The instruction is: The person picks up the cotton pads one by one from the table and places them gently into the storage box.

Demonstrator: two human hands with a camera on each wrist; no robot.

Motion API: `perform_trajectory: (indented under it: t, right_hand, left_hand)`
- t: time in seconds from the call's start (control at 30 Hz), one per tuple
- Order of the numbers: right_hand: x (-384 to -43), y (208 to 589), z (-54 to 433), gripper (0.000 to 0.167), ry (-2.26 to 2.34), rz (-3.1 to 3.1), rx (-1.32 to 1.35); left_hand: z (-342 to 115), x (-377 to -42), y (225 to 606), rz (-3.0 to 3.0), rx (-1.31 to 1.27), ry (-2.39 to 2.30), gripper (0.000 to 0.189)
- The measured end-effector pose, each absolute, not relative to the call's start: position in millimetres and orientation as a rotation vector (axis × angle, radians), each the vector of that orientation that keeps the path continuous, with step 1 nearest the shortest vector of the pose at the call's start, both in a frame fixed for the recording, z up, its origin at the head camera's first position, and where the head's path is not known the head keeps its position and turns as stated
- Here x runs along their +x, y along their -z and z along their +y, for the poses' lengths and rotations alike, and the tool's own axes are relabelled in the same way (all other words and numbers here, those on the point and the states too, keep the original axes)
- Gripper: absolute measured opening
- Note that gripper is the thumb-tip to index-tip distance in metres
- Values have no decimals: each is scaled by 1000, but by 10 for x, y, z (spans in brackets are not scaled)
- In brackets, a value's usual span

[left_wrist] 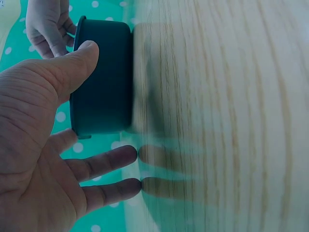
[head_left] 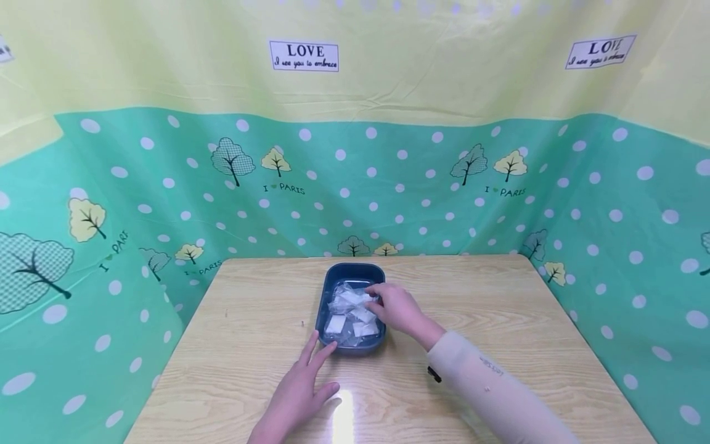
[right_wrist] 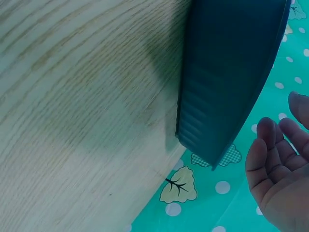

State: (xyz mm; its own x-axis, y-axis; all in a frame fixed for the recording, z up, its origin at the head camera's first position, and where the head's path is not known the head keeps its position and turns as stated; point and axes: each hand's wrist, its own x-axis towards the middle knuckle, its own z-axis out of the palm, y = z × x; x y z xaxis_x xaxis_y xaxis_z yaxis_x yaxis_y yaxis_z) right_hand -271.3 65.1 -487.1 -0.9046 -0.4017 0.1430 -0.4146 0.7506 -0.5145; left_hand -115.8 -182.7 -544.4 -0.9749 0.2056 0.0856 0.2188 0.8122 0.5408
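Note:
A dark blue rectangular container (head_left: 350,350) stands on the table, with several small clear plastic packets (head_left: 335,324) holding white contents inside it. Over the container's right side is my right hand (head_left: 396,306), its fingertips near the packets. In the right wrist view, the fingers of this hand (right_wrist: 285,179) bend loosely, the thumb is apart, and no held thing shows. My left hand (head_left: 299,391) is by the container's front left corner with its fingers spread. The left wrist view shows that hand's thumb (left_wrist: 79,65) in front of the container wall; whether they touch I cannot tell.
The light wood-grain table (head_left: 249,308) extends around the container. A green and yellow patterned cloth (head_left: 383,185) hangs behind the table and along both sides. A small black object (head_left: 434,374) shows beneath the right sleeve.

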Motion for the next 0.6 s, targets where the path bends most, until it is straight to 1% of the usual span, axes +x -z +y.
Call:
perform_trajectory:
  t: [0.33,0.6]
  right_hand:
    - [-2695,4905,700,36,-879,-2922,647]
    - [-2644,4910,901,38,-924,-2916,578]
  left_hand:
    - [-1820,-1196,5452,-2966,-355,881,82]
    - [-1829,-1192,5449,-2976,-353,885,85]
